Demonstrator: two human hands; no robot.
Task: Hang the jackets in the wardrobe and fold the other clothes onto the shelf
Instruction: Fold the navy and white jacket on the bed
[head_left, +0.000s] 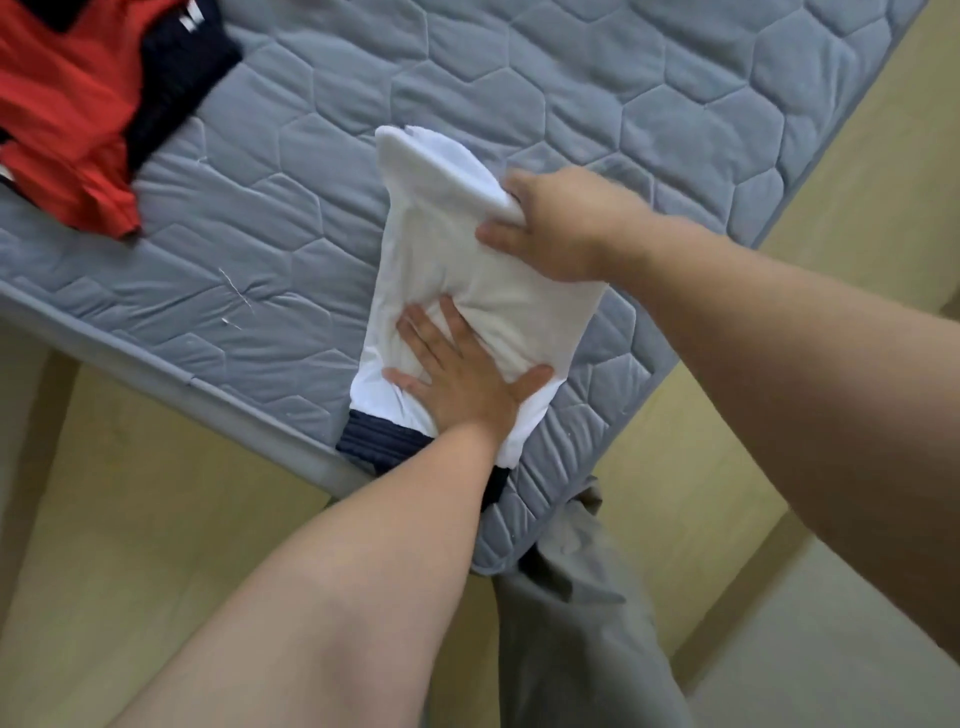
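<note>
White cotton garment (441, 249), navy hem, on grey quilted mattress (249, 234) corner. Left hand (462, 387) flat, fingers spread, pins it as anchor; right hand (558, 228) grips far edge, likely for next fold.

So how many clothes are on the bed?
3 clearly: a white garment held by the left hand and right hand, a red garment far left, a navy garment beside it. The navy ribbed band at the white one's end may be a fourth.

White marks on the navy garment (176, 78) cannot be read.
</note>
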